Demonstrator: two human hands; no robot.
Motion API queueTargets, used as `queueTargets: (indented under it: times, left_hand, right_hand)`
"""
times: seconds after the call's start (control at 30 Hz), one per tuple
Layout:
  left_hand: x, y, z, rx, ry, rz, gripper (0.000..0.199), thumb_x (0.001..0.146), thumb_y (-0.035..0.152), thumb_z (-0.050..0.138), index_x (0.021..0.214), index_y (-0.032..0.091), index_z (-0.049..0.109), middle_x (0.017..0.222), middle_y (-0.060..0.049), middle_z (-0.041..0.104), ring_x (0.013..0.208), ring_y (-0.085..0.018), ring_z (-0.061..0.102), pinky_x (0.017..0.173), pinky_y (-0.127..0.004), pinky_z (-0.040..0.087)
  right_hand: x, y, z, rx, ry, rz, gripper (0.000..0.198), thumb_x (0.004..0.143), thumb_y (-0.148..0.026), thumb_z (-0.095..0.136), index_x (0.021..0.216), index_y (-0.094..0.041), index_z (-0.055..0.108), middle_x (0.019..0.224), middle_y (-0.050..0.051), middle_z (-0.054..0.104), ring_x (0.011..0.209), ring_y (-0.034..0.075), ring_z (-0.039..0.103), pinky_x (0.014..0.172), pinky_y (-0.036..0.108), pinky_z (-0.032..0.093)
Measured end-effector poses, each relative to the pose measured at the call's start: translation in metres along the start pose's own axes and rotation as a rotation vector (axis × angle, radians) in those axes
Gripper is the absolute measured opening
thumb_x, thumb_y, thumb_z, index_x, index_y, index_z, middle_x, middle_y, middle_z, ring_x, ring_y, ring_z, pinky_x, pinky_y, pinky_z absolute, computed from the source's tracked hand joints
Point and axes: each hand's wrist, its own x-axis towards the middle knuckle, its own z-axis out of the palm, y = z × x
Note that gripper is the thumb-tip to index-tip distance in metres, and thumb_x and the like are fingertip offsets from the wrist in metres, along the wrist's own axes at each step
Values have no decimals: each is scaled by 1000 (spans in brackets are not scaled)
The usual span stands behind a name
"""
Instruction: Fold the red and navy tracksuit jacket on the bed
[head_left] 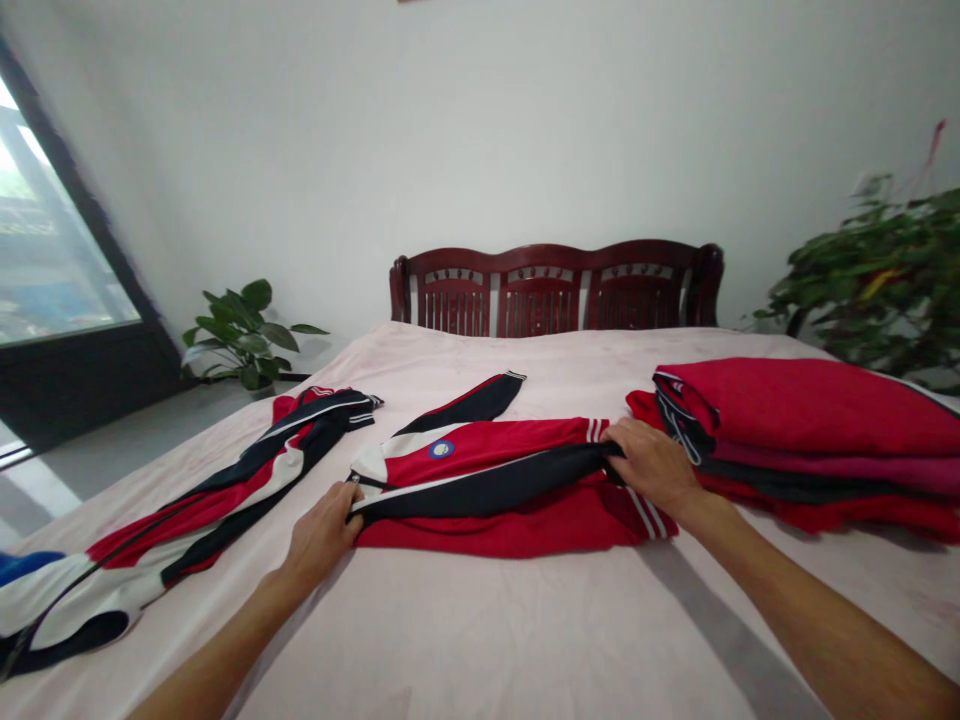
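A red, white and navy track jacket (480,530) with a round blue badge lies sideways on the pink bedsheet (465,640). One navy sleeve is laid along its body toward the striped hem, while the other sleeve (469,403) stretches out toward the headboard. My left hand (328,525) is closed on the jacket at the collar and shoulder end. Near the hem, my right hand (651,462) grips the cuff end of the folded sleeve. Its fingertips are partly hidden by the cloth.
Another similar jacket (247,490) lies spread along the bed's left side. A stack of folded red and dark clothes (810,420) sits to the right. Behind the bed stands a dark wooden bench back (540,290). Potted plants (247,335) flank the bed.
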Motion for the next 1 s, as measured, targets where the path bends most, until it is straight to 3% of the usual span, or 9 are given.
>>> queueTargets:
  times: [0.1, 0.17, 0.33, 0.4, 0.53, 0.63, 0.73, 0.87, 1.0]
  left_hand:
    - [-1, 3, -1, -25, 63, -54, 7, 85, 18, 46, 88, 25, 44, 98, 1, 57, 87, -16, 58, 68, -26, 35]
    - [-2, 1, 2, -31, 83, -72, 6, 87, 18, 46, 86, 24, 44, 98, 1, 57, 85, -16, 58, 66, -26, 34]
    - [-9, -7, 10, 53, 94, -40, 6, 92, 22, 44, 91, 25, 49, 98, -2, 60, 90, -20, 59, 67, -29, 35]
    - [-9, -7, 8, 114, 117, 45, 8, 89, 19, 48, 93, 24, 52, 98, -3, 61, 94, -22, 58, 75, -31, 39]
    - [-7, -5, 2, 174, 145, 272, 18, 84, 10, 47, 89, 24, 57, 98, -4, 62, 94, -23, 56, 85, -34, 40]
    - [-9, -10, 0, 121, 177, 239, 15, 87, 13, 44, 86, 24, 54, 93, -3, 60, 89, -21, 58, 77, -31, 42]
    - [-15, -19, 1, 26, 135, 199, 15, 87, 12, 43, 86, 24, 52, 93, -1, 58, 87, -18, 58, 73, -28, 42]
    - [-23, -30, -3, 0, -18, 223, 21, 85, 8, 41, 87, 24, 54, 93, 0, 59, 87, -16, 59, 77, -28, 44]
    - [-29, -27, -11, 132, 13, 315, 35, 81, 9, 51, 111, 25, 61, 118, -6, 62, 113, -24, 57, 98, -40, 44]
  right_hand:
    - [7, 1, -23, -99, 320, 64, 11, 86, -17, 55, 88, -18, 66, 85, 7, 64, 85, 23, 58, 78, 34, 41]
    - [-3, -1, -26, -143, 380, 70, 12, 86, -17, 55, 86, -18, 67, 82, 7, 63, 85, 25, 57, 80, 36, 40]
    - [-64, -4, 8, 29, -59, -134, 34, 70, 0, 48, 90, -20, 67, 88, 5, 65, 87, 21, 59, 79, 32, 43]
    - [-82, -3, 21, 103, -134, -103, 42, 68, 2, 45, 97, -21, 66, 94, 5, 65, 92, 20, 59, 82, 31, 44]
    - [-84, -6, 21, 119, -48, 19, 30, 74, -4, 47, 94, -19, 64, 90, 6, 62, 89, 22, 58, 80, 33, 45]
    - [-79, -12, 12, 89, 49, 45, 26, 72, -2, 46, 83, -20, 60, 83, 6, 59, 86, 23, 56, 79, 35, 44]
    - [-90, -12, 13, 110, -1, -32, 26, 68, -2, 47, 81, -21, 60, 84, 6, 60, 86, 23, 56, 79, 36, 45]
    - [-118, 2, 19, 176, -121, -105, 37, 64, -2, 45, 90, -22, 62, 99, 6, 66, 96, 23, 60, 87, 36, 49]
    - [-133, 13, 19, 130, -66, -125, 53, 65, -2, 46, 110, -24, 64, 119, 7, 66, 115, 24, 59, 100, 42, 45]
